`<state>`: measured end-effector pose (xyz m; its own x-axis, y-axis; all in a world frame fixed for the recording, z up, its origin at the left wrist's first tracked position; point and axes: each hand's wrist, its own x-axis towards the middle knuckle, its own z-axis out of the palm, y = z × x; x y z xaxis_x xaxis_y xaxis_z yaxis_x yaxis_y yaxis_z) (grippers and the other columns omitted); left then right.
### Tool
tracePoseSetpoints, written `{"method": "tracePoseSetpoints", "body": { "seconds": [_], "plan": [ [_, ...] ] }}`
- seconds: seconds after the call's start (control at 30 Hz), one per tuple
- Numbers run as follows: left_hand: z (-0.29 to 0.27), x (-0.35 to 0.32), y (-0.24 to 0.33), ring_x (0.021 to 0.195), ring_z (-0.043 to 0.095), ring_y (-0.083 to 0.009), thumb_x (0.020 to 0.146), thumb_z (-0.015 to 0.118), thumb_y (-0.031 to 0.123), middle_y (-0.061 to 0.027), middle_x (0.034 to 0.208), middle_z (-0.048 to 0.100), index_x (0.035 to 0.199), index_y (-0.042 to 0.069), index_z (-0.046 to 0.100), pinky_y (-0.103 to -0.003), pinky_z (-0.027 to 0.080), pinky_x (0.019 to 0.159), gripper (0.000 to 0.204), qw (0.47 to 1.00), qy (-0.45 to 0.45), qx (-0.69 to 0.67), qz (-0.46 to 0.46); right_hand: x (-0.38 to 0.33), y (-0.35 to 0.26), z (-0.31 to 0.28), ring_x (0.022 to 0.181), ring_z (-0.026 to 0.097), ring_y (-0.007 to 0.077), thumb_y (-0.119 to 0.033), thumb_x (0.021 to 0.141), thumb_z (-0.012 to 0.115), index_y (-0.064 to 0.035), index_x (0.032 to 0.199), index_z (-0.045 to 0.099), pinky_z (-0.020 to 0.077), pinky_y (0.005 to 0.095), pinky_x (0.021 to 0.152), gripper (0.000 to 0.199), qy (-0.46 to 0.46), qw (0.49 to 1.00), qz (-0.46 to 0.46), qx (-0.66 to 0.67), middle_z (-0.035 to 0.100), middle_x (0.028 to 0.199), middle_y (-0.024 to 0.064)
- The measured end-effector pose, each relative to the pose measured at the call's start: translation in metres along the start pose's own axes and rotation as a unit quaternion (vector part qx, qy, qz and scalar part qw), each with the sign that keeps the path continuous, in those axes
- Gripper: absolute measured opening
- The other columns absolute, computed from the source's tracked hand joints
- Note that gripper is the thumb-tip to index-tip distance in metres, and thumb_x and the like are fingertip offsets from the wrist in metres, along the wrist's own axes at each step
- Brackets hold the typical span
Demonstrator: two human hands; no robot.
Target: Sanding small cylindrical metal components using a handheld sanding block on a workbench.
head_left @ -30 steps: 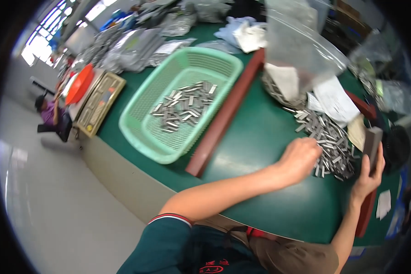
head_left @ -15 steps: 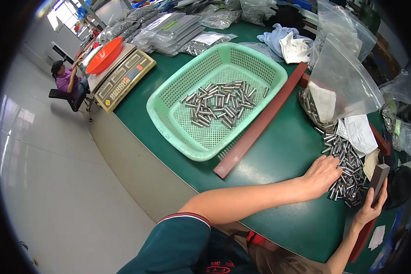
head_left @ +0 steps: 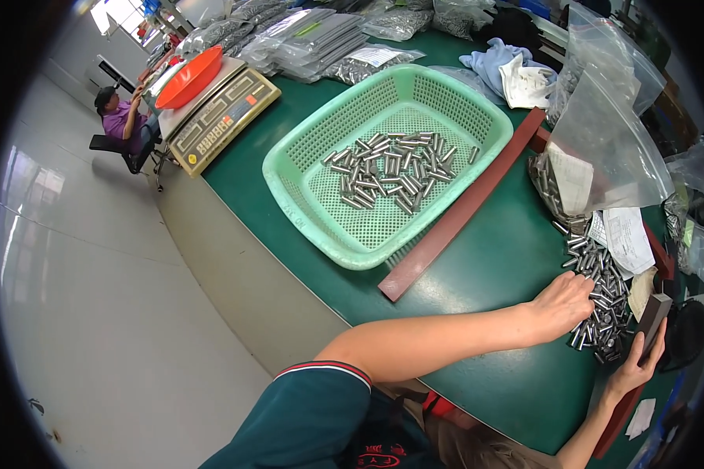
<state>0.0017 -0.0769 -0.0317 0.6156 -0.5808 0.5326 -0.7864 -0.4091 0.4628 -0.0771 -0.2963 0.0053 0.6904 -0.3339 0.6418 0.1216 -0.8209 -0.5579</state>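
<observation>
My left hand [head_left: 563, 307] is closed, its curled fingertips at the left side of a pile of short steel pins [head_left: 602, 332]. What those fingers hold, if anything, is hidden. On the other side of the pile, my right hand [head_left: 635, 371] grips a dark grey rectangular block [head_left: 652, 322], tilted upward. More steel pins [head_left: 395, 160] lie loose in a green perforated plastic basket [head_left: 321, 241] farther left. At the far end of the pile, a clear plastic bag [head_left: 614, 152] with more pins inside lies against it.
A reddish-brown bar [head_left: 461, 215] runs diagonally along the basket's right side. Paper slips [head_left: 627, 238] lie beside the pile. At the left stands a scale [head_left: 219, 121] with an orange tray [head_left: 189, 78]. Bagged parts [head_left: 305, 43] line the back; a seated person [head_left: 121, 121] is far left.
The whole view has shifted slightly, so the table and basket appear a little farther right. Both hands stay nearly where they were, with the block still in my right hand.
</observation>
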Motion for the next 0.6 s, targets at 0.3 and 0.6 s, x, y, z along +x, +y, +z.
{"method": "tracePoseSetpoints", "body": {
  "seconds": [0.3,0.6],
  "plan": [
    [0.0058,-0.0002,-0.0008,0.091,0.055,-0.0276,0.073,0.058,0.006,-0.0126,0.090,0.054,0.070,0.004,0.062,-0.039,0.044,0.083,0.005,0.999,0.043,0.001,0.018,0.0005,0.0020,0.0012,0.116,0.052,0.0219,-0.011,0.094,0.056,-0.0016,0.138,0.052,0.0379,0.0339,0.102,0.045,0.001,1.000,0.006,0.010,0.054,0.131,0.0119],
    [0.0037,0.0004,-0.0057,0.090,0.057,-0.0280,0.074,0.059,0.005,-0.0128,0.088,0.056,0.071,0.003,0.063,-0.040,0.046,0.081,0.006,1.000,0.022,-0.012,0.016,0.0000,0.0000,0.0035,0.114,0.053,0.0220,-0.011,0.094,0.057,-0.0019,0.137,0.052,0.0383,0.0338,0.101,0.045,0.000,1.000,0.004,0.009,0.055,0.129,0.0117]
  ]
}}
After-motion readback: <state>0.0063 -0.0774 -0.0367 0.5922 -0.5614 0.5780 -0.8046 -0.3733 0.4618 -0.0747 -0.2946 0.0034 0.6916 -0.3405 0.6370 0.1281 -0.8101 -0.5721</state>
